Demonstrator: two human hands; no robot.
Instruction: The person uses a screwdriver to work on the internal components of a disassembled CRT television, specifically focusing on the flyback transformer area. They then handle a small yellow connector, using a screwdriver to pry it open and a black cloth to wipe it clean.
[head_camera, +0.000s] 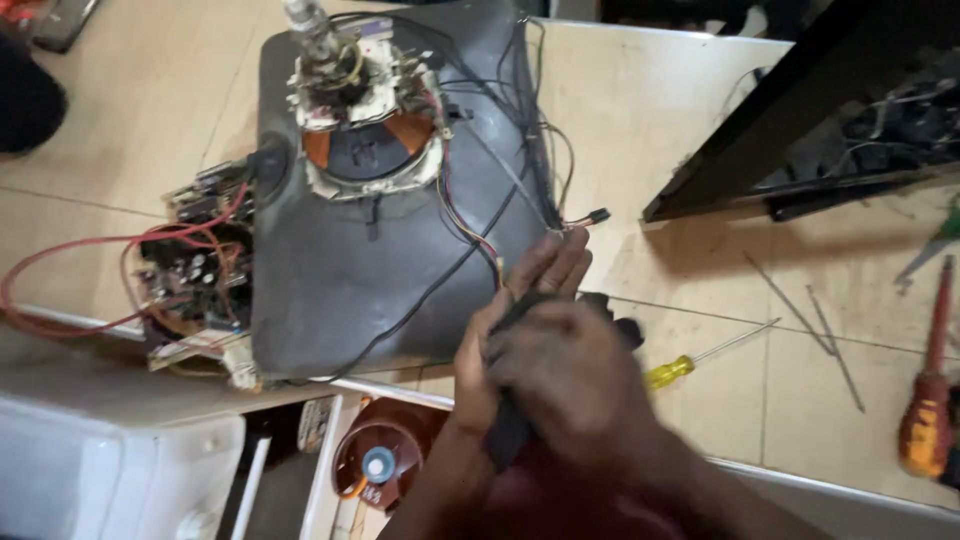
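Left hand: the left hand (520, 300) lies at the lower right edge of the grey funnel-shaped glass picture tube (390, 250); its fingers are pressed together and stretched toward a thin wire bundle with a small black plug (597, 215).
Right hand: the right hand (570, 375) is blurred, folded over the left, its fingers curled round a black elongated tool handle (510, 425); what the tool's tip touches cannot be told.
Picture tube: face down on the beige tiled floor (680, 130), its neck with the white coil yoke and copper windings (365, 100) pointing up.
Left edge: a dark circuit board with red wires (195, 260) sits against the tube's left side; a red loop trails out over the tiles.
Near edge: a white plastic casing (110, 460) and a reddish-brown round part with a blue centre (385, 460) lie just below the tube.
Right side: a yellow-handled screwdriver (690, 362) lies just beside the hands; an orange-and-red-handled screwdriver (928, 400) lies well apart at the frame's edge.
Open room: bare tiles between the tube and the black slanted frame (780, 110) at upper right.
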